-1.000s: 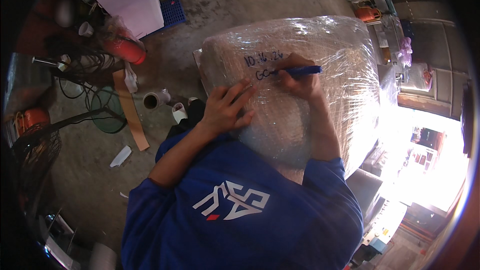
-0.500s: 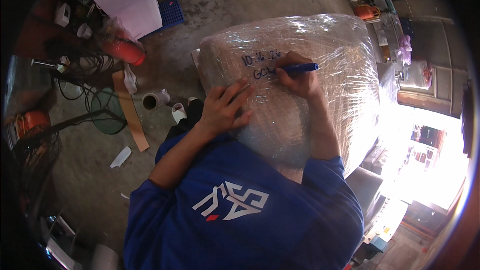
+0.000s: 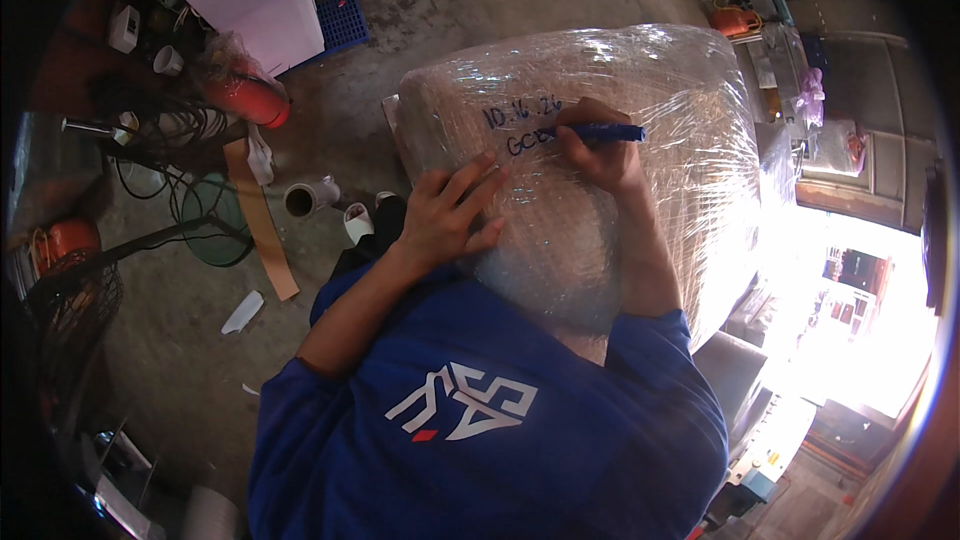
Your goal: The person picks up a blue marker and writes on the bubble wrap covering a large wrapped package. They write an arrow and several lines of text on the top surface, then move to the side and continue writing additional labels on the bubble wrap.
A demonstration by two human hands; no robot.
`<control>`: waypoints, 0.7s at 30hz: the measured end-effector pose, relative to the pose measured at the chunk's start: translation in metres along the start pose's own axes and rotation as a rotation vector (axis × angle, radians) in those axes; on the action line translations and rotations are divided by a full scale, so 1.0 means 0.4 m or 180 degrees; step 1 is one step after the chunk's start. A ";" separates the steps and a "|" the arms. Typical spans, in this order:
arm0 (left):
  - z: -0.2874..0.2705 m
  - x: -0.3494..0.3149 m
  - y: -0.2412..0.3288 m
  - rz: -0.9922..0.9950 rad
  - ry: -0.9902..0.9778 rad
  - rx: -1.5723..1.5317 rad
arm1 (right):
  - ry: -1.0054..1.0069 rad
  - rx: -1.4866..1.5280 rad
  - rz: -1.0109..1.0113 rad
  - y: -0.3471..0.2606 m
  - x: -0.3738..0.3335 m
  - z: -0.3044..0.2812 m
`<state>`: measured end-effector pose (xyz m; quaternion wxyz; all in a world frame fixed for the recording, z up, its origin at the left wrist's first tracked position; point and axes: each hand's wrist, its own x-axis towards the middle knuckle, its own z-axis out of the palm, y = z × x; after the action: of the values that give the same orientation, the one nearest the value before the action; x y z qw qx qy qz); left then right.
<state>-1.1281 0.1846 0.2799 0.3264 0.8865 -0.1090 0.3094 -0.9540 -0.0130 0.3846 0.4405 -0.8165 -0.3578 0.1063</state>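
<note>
In front of me stands a large bundle (image 3: 640,190) wrapped in shiny clear stretch film, brown material showing through. My right hand (image 3: 603,155) is closed around a blue marker pen (image 3: 615,132), its back end pointing right. The tip is hidden behind my fingers, at the end of a second line of dark handwriting on the film. My left hand (image 3: 452,210) lies on the bundle's near left part, fingers spread and holding nothing, just below the writing.
On the floor to my left are a cardboard tube (image 3: 312,197), a long brown strip (image 3: 262,225) and a white scrap (image 3: 242,312). A red cylinder (image 3: 250,100) and cables lie farther left. A white box (image 3: 245,0) stands beside a blue plastic crate (image 3: 342,22).
My right hand has shifted slightly to the right with the marker pen, and the lower line of writing is a bit longer. The left hand stays in place.
</note>
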 end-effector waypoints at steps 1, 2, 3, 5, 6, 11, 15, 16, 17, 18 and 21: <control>0.000 0.000 0.000 -0.0001 0.0000 0.0002 | -0.0029 -0.0090 -0.0201 0.002 0.004 0.001; 0.001 0.000 0.000 -0.0003 -0.0019 0.0018 | -0.0057 -0.0181 -0.0400 0.005 0.006 0.002; 0.001 0.000 0.000 0.0003 0.0004 -0.0008 | -0.0014 -0.0219 -0.0449 0.008 0.007 0.002; 0.001 0.000 0.000 0.0012 0.0008 -0.0027 | 0.0054 -0.0325 -0.0551 0.017 0.005 -0.001; 0.001 0.001 -0.001 0.0014 0.0004 -0.0016 | 0.0218 0.0085 -0.0352 0.022 0.003 -0.005; 0.001 0.000 -0.001 0.0015 -0.0008 0.0044 | 0.0719 0.0914 0.0247 0.051 -0.001 -0.016; 0.002 -0.005 0.000 0.0014 -0.0106 0.0051 | 0.0815 0.1018 0.0310 0.045 0.005 -0.003; 0.002 -0.006 -0.001 0.0018 -0.0103 0.0044 | 0.0833 0.1043 0.0312 0.038 0.007 0.001; 0.003 -0.007 -0.002 0.0025 -0.0105 0.0036 | 0.0868 0.1035 0.0334 0.029 0.011 0.004; 0.004 -0.007 -0.003 0.0019 -0.0109 0.0032 | 0.0939 0.1008 0.0400 0.018 0.012 0.007; 0.006 0.000 -0.006 0.0039 -0.0069 0.0027 | 0.0830 0.1397 0.0709 -0.013 0.009 0.009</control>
<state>-1.1260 0.1846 0.2772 0.3196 0.8905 -0.1166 0.3022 -0.9558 -0.0062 0.3871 0.6348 -0.7426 -0.1745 0.1230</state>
